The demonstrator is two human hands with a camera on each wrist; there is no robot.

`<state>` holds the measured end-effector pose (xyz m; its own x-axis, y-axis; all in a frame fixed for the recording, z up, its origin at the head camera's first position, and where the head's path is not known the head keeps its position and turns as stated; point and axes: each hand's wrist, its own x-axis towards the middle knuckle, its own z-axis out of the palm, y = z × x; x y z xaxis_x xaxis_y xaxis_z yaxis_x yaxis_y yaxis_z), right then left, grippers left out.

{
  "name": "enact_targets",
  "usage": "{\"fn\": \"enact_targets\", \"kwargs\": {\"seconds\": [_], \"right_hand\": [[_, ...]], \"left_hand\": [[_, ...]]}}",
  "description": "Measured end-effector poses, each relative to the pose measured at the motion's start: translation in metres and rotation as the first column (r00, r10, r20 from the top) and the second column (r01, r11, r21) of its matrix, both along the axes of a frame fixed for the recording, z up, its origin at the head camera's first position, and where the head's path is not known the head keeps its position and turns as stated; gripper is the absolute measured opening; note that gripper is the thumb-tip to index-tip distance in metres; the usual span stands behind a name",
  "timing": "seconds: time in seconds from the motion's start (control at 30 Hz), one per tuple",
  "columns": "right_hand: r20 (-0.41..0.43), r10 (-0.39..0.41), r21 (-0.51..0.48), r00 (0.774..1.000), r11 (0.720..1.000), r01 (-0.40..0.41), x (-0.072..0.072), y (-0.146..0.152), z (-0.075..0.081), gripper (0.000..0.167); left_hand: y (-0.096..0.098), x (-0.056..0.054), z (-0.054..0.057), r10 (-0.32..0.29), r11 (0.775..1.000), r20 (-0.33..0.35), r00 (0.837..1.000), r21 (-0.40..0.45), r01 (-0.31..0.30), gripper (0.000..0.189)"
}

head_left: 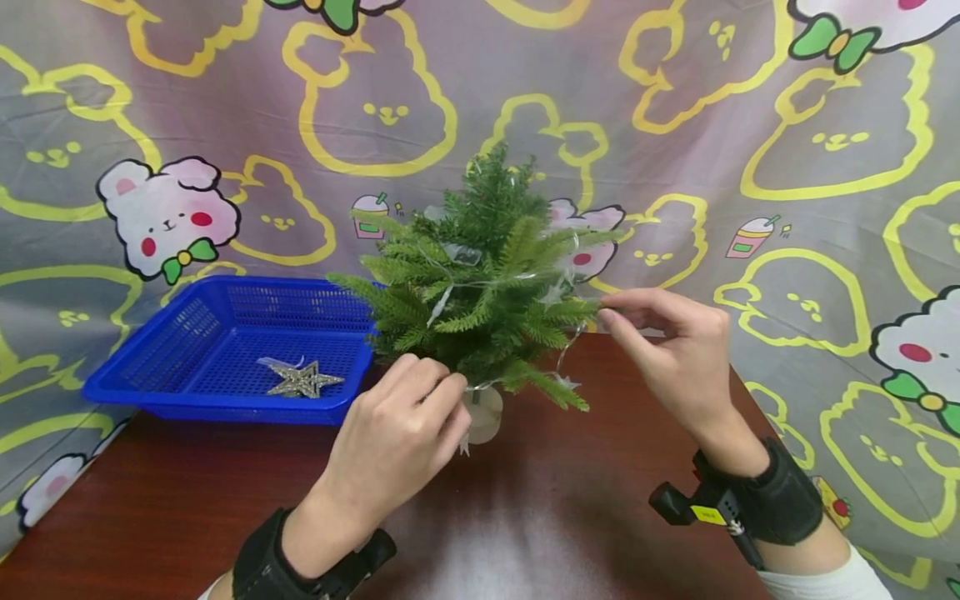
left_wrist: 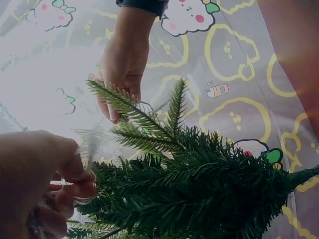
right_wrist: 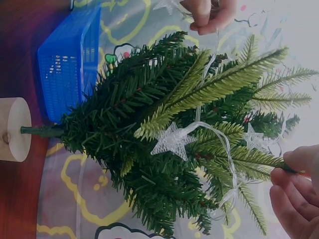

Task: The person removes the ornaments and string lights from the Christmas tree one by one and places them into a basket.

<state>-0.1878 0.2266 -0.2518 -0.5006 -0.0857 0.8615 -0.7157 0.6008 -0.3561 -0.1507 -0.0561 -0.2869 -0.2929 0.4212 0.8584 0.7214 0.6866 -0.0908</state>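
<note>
A small artificial Christmas tree [head_left: 487, 308] stands on a round wooden base [head_left: 483, 417]. A clear string of lights [right_wrist: 232, 169] with star-shaped covers [right_wrist: 173, 142] winds through its branches. At the tree's lower front, my left hand [head_left: 408, 417] pinches part of the light string; its clear wire [left_wrist: 90, 154] shows at the fingertips in the left wrist view. My right hand [head_left: 671, 350] is at the tree's right side, thumb and fingers pinching the tip of a light green branch [right_wrist: 259, 160]. One star [head_left: 463, 447] of the string hangs below my left fingers.
Left of the tree sits a blue plastic basket [head_left: 225, 408] holding a glittery gold star ornament [head_left: 303, 381]. Both stand on a dark reddish-brown table [head_left: 570, 492]. A cartoon-printed curtain [head_left: 465, 75] hangs right behind. A black camera strap [head_left: 787, 492] is on my right wrist.
</note>
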Motion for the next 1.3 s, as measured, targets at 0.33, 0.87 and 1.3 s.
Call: {"fn": "enact_targets", "kwargs": {"seconds": [0.33, 0.87, 1.3], "right_hand": [[-0.016, 0.005, 0.018, 1.0, 1.0, -0.005, 0.002, -0.002, 0.002, 0.02], [-0.066, 0.011, 0.033, 0.998, 0.999, -0.009, 0.014, -0.01, 0.002, 0.021], [-0.1, 0.013, 0.076, 0.995, 0.997, -0.005, 0.021, -0.015, 0.001, 0.019]], "left_hand": [[0.003, -0.003, -0.003, 0.013, 0.999, -0.036, 0.999, -0.04, -0.014, 0.02], [0.002, -0.001, 0.001, -0.068, 0.992, 0.142, 0.988, 0.117, 0.051, 0.021], [0.003, 0.003, 0.003, -0.048, 0.977, 0.266, 0.963, 0.211, -0.009, 0.027]]}}
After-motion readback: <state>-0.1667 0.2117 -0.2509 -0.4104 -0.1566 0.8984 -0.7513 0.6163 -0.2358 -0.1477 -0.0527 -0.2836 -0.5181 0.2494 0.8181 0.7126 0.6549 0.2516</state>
